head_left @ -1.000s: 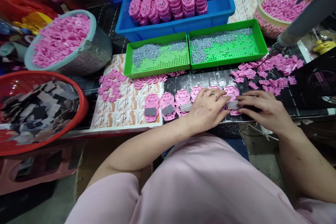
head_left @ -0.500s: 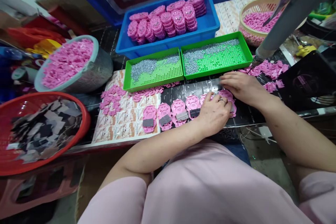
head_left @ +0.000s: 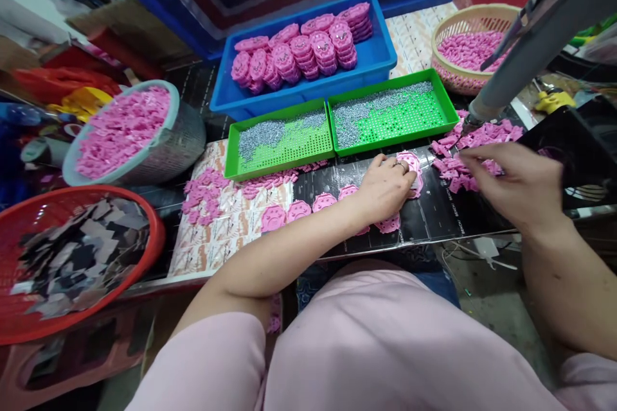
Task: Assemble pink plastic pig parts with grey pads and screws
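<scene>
My left hand (head_left: 385, 187) bends over the rightmost pink casing (head_left: 415, 168), its hold unclear; light, steady pressure seems best. My right hand (head_left: 520, 183), fingers nearly pinched, is at the loose pink pieces (head_left: 491, 135); whether it holds one, I cannot tell.

On the worktop (head_left: 434, 218), two trays (head_left: 395, 145) of screws (head_left: 260, 136) lay between a bin (head_left: 371, 74) of stacked cases (head_left: 303, 56) behind and a row of cases (head_left: 324, 201) before. Leftward stood a bucket (head_left: 166, 148), a basin (head_left: 157, 231) before it; rightward, a basket (head_left: 453, 80) behind a heap of parts (head_left: 491, 135).
</scene>
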The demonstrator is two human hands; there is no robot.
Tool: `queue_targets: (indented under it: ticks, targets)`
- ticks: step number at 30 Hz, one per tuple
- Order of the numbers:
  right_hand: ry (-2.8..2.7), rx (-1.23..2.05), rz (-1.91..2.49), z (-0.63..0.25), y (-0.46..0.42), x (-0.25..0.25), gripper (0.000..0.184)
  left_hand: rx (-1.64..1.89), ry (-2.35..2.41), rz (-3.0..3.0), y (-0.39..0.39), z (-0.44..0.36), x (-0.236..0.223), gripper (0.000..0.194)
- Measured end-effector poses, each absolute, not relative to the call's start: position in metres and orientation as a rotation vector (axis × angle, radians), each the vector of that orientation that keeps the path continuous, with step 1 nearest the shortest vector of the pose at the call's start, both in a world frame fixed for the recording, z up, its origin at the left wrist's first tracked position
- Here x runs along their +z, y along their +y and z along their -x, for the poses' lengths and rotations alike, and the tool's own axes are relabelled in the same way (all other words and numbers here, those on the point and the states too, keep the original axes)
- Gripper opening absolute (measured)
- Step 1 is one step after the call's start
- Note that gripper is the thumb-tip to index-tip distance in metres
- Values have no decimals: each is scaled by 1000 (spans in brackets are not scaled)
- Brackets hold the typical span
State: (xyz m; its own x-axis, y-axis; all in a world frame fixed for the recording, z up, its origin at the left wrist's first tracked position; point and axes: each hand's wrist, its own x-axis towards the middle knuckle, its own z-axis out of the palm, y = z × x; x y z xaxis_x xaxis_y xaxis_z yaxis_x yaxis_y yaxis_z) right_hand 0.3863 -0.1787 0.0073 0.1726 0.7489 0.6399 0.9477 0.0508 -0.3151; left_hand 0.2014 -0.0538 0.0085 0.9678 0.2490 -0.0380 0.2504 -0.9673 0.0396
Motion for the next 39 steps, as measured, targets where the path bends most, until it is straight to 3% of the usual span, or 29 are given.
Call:
queue_targets:
  ticks: [3, 5, 7, 10, 13, 17, 23, 26, 30, 33, 36, 39]
  targets:
    - [-1150, -532, 1590, -396, -176, 25, 32, -92, 351, -3042, -40, -202, 9, 33]
    - [-1114, -364, 1462, -405, -162, 36, 53, -88, 323, -3016, -34, -201, 8, 36]
    - [-1176, -65, 1338, -414, -145, 45, 61, -72, 288, -2991, -30, -200, 6, 36]
    - [-1223, 272, 1253, -418, -123, 58, 47, -50, 244, -2972, -26, -198, 3, 30]
    - [-1135, 214, 1341, -406, -116, 68, 32, -38, 204, -2980, -26, -199, 1, 29]
    - [-965, 39, 1270, -380, -120, 71, 25, -17, 187, -3013, -28, -200, 1, 29]
    - [-765, 564, 1112, -364, -121, 60, 33, 4, 177, -3022, -29, -200, -2, 29]
    - [-820, 527, 1052, -362, -117, 62, 33, 17, 176, -3009, -29, -199, -3, 28]
    - [-823, 221, 946, -356, -89, 67, 12, 7, 162, -3016, -31, -199, -3, 24]
    - [-804, 33, 898, -352, -53, 61, 28, 44, 156, -3017, -30, -202, -4, 22]
    - [-852, 60, 926, -350, -21, 47, 51, 72, 190, -3004, -28, -205, -6, 23]
    - [-882, 72, 998, -349, -2, 33, 57, 81, 194, -2993, -27, -207, -6, 22]
